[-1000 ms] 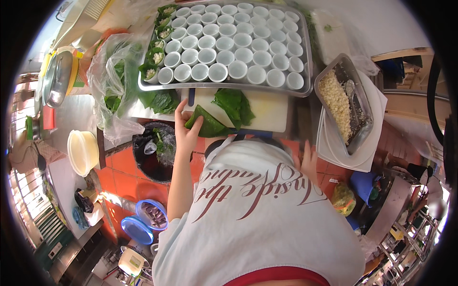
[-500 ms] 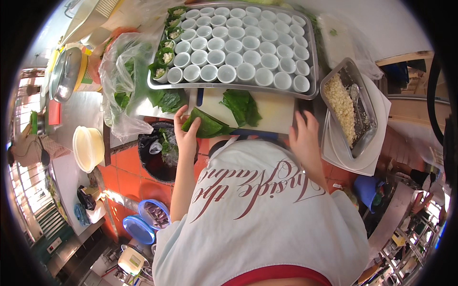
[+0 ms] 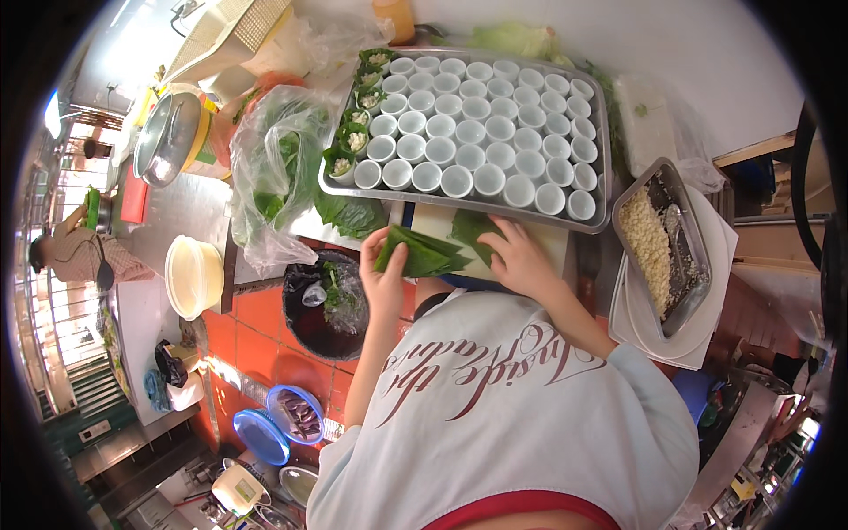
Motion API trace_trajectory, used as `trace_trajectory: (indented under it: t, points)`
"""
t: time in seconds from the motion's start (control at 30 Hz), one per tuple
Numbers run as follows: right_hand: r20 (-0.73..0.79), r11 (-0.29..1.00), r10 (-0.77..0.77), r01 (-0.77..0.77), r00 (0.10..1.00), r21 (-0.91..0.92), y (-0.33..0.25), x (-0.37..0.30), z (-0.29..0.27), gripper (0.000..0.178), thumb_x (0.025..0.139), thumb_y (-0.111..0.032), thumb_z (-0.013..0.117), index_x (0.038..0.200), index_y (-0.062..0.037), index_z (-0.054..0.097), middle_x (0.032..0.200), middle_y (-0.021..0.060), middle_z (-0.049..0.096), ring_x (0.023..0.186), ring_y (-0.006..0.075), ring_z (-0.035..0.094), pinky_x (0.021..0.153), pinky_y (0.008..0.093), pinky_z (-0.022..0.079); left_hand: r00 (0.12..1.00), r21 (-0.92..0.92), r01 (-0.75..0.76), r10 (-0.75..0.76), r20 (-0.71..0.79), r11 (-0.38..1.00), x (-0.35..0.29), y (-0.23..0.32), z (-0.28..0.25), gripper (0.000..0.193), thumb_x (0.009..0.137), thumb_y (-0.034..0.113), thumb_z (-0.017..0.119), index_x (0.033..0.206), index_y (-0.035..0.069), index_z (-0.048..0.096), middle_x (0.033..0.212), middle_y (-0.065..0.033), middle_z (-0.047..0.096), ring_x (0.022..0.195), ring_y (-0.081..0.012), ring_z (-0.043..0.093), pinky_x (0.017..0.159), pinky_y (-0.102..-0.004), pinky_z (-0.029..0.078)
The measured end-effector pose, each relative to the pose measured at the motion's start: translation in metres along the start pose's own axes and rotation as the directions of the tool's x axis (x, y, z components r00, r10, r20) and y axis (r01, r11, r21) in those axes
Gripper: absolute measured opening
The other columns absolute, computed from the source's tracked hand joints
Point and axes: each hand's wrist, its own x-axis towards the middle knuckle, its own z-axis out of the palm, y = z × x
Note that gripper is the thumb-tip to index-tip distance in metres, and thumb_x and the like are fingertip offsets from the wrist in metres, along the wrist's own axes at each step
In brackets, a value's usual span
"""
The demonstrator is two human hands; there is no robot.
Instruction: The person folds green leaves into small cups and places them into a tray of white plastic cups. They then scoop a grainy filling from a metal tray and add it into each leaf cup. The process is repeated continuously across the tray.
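My left hand (image 3: 382,276) is closed around a folded bunch of green leaves (image 3: 426,253), its thumb pressed on top. To its right, my right hand (image 3: 523,263) has its fingertips closed at the right edge of another green leaf (image 3: 470,231) on the white cutting board (image 3: 552,243). Part of that leaf is hidden under the fingers. Just beyond the board, a metal tray (image 3: 468,200) holds rows of small white cups (image 3: 456,182). Along its left side, several cups are lined with green leaf and hold a pale filling (image 3: 357,141).
A clear plastic bag (image 3: 265,208) of leaves lies left of the tray. On the right, a metal pan (image 3: 703,287) holds chopped pale food (image 3: 645,243) and a spoon. Below the counter's left part stands a black-lined bin (image 3: 305,340). A cream tub (image 3: 196,276) sits farther left.
My right hand has moved left from the board's right end onto the loose leaf. My left hand still holds the folded leaves. The whole view has shifted, with the tray appearing lower and farther right.
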Motion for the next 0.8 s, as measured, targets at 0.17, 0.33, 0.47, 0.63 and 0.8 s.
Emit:
trace_trajectory:
  t: [0.17, 0.33, 0.47, 0.63, 0.8]
  points:
    - [-0.07, 0.991, 0.025, -0.016, 0.997, 0.133, 0.001, -0.002, -0.014, 0.026, 0.076, -0.004, 0.058, 0.102, -0.0024, 0.057, 0.116, 0.0162, 0.051, 0.106, 0.0339, 0.05, 0.087, 0.0392, 0.043, 0.996, 0.303, -0.082, 0.087, -0.005, 0.95, 0.002, -0.035, 0.036, 0.022, 0.085, 0.005, 0.062, 0.105, -0.001, 0.053, 0.095, -0.0062, 0.061, 0.085, -0.0108, 0.056, 0.074, -0.0222, 0.044]
    - [-0.101, 0.962, 0.184, -0.158, 0.978, 0.223, 0.0, -0.024, -0.048, 0.022, 0.079, -0.005, 0.058, 0.1, 0.0, 0.057, 0.104, 0.0141, 0.055, 0.098, 0.0308, 0.054, 0.081, 0.0359, 0.045, 0.873, 0.673, -0.477, 0.396, 0.286, 0.565, 0.007, -0.037, 0.038, 0.018, 0.079, 0.004, 0.066, 0.097, 0.0, 0.063, 0.107, -0.0133, 0.056, 0.086, -0.0235, 0.055, 0.075, -0.0317, 0.045]
    - [-0.147, 0.93, 0.242, -0.186, 0.959, 0.316, 0.001, -0.036, -0.06, 0.026, 0.079, -0.008, 0.061, 0.103, -0.0006, 0.057, 0.101, 0.0125, 0.056, 0.095, 0.0273, 0.055, 0.079, 0.0332, 0.046, 0.893, 0.618, -0.442, 0.38, 0.24, 0.65, 0.011, -0.02, 0.038, 0.015, 0.082, 0.002, 0.064, 0.096, -0.003, 0.062, 0.096, -0.009, 0.055, 0.082, -0.0175, 0.053, 0.07, -0.0255, 0.042]
    - [-0.22, 0.716, 0.279, -0.05, 0.935, 0.696, -0.017, -0.023, -0.056, 0.036, 0.08, -0.012, 0.066, 0.113, -0.0028, 0.057, 0.098, 0.0065, 0.059, 0.085, 0.0167, 0.057, 0.073, 0.0287, 0.047, 0.952, -0.015, 0.266, -0.26, 0.159, 0.964, 0.001, 0.023, 0.091, 0.013, 0.084, 0.004, 0.062, 0.097, 0.002, 0.059, 0.089, -0.0018, 0.062, 0.077, -0.0066, 0.055, 0.068, -0.0206, 0.044]
    - [0.125, 0.229, 0.501, -0.27, 0.856, 0.935, -0.016, -0.01, -0.059, 0.028, 0.084, -0.011, 0.063, 0.11, -0.0021, 0.059, 0.09, 0.0014, 0.061, 0.074, 0.0075, 0.055, 0.059, 0.0202, 0.046, 0.809, -0.083, 0.522, -0.462, 0.364, 0.849, 0.0, 0.014, 0.115, 0.016, 0.086, 0.004, 0.06, 0.101, 0.003, 0.055, 0.091, -0.0031, 0.062, 0.077, -0.0086, 0.059, 0.066, -0.0214, 0.048]
